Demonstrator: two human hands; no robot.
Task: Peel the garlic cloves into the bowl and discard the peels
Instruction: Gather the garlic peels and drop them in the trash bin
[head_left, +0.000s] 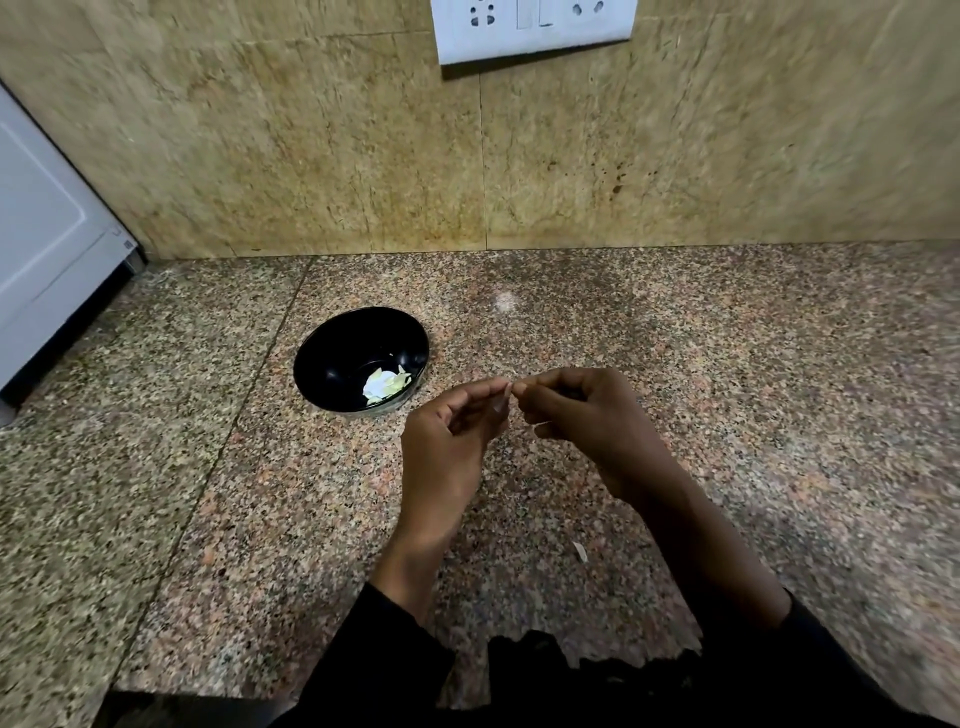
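I am pinching a garlic clove (503, 400) between the fingertips of my left hand (452, 441) and my right hand (582, 415), both curled around it above the speckled granite counter (753, 415). Just left of and beyond my grip, the black bowl (332, 338) is holding pale garlic pieces (385, 386). Nearer me, right of my wrists, a scrap of peel (580, 552) is lying on the counter.
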